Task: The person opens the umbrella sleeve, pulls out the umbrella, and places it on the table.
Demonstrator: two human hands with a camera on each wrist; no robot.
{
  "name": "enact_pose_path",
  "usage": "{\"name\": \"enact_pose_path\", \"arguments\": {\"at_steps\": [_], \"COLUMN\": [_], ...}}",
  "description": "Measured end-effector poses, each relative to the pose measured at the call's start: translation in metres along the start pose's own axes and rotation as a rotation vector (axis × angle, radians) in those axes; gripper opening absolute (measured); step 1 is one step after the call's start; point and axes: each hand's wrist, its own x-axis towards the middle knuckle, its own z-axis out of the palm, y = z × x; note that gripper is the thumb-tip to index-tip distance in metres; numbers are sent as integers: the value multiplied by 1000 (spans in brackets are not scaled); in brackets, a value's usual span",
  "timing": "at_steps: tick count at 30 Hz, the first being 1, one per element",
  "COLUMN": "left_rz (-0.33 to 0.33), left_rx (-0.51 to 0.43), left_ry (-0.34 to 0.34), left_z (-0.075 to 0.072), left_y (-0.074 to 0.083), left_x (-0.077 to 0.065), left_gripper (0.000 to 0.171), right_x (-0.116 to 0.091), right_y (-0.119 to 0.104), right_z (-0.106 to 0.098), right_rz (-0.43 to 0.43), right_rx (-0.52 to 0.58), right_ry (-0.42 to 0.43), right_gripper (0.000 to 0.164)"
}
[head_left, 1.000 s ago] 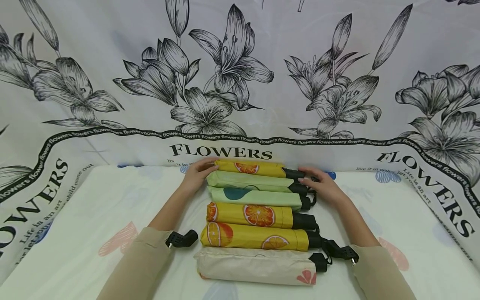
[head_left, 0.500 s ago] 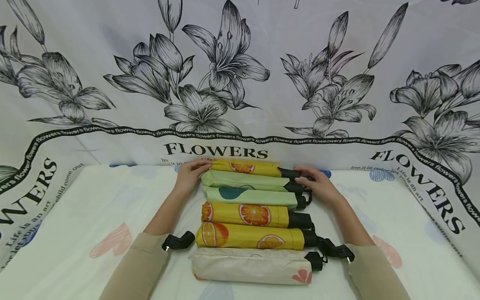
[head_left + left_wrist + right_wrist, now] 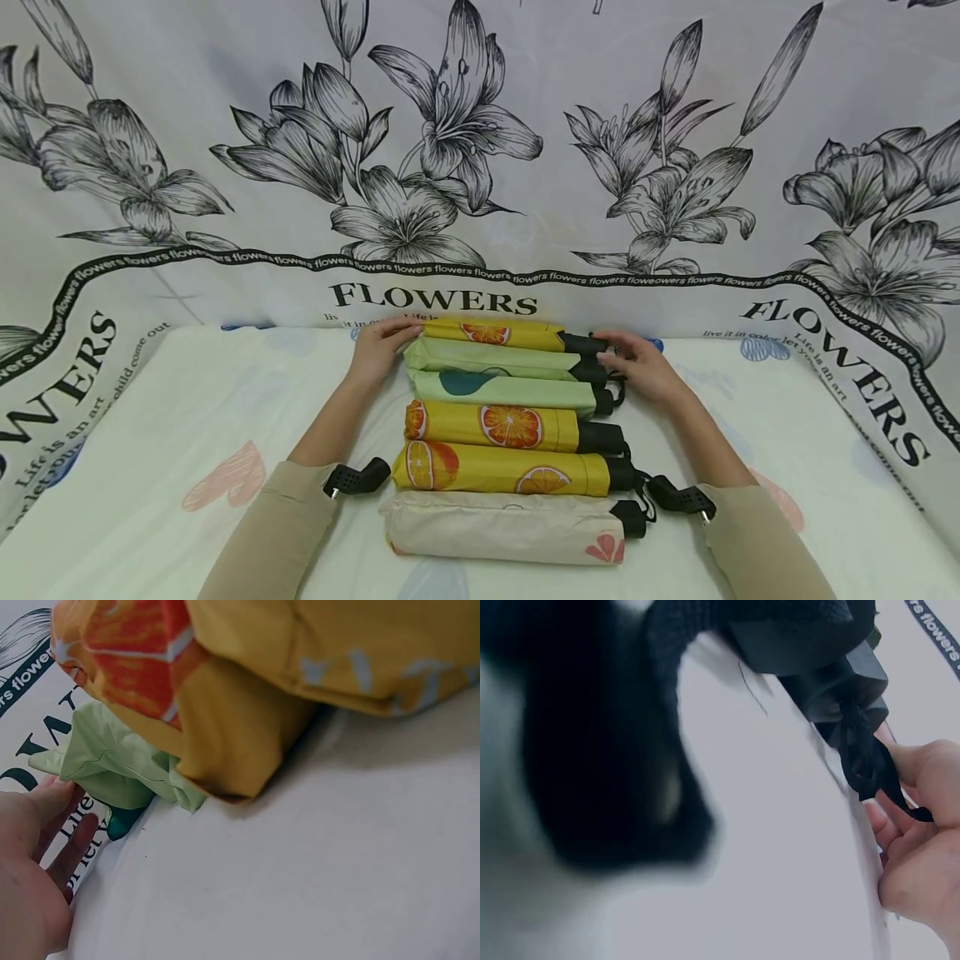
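Several folded umbrellas lie side by side in a column in the head view. At the far end, a yellow umbrella with an orange-slice print (image 3: 495, 333) lies between both hands. My left hand (image 3: 375, 354) touches its left end with fairly straight fingers; in the left wrist view those fingers are beside a pale green umbrella's end (image 3: 105, 761). My right hand (image 3: 641, 367) is at the yellow umbrella's black handle (image 3: 581, 343), thumb and fingers apart. In the right wrist view a black wrist strap (image 3: 870, 761) hangs against the right hand, with the fingertips partly hidden.
Nearer lie a pale green umbrella (image 3: 495, 360), a light green umbrella with a dark teal patch (image 3: 540, 393), two yellow fruit-print umbrellas (image 3: 450, 425) and a cream umbrella (image 3: 502, 529). A white flower-print cloth (image 3: 637, 300) rises behind them. Black wrist devices (image 3: 356, 479) sit on both forearms.
The head view has shifted slightly, moving everything a little left. The right hand has edged slightly right at the handle; the left hand stays at the far umbrella's end. The umbrellas keep their arrangement.
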Motion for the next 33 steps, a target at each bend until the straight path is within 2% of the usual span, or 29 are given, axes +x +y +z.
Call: {"name": "enact_pose_path", "arguments": {"at_steps": [9, 15, 19, 23, 25, 33], "left_rz": [-7, -22, -21, -10, -9, -42], "left_rx": [-59, -100, -73, -35, -23, -11], "left_ry": [-15, -31, -20, -9, -11, -27], "left_z": [0, 2, 2, 2, 2, -1], "left_y": [2, 3, 3, 2, 1, 1], "left_x": [0, -1, 0, 0, 0, -2], "left_gripper": [30, 29, 30, 30, 30, 33], "right_x": [-5, -15, -21, -26, -27, -29], "right_y": [3, 5, 5, 6, 6, 4], "right_z": [-11, -19, -22, -23, -23, -21], "right_rz": [9, 47, 88, 108, 108, 97], "right_rx": [-2, 16, 104, 272, 321, 354], "right_ry": [-9, 20, 60, 84, 83, 90], "right_gripper": [47, 51, 53, 53, 54, 53]}}
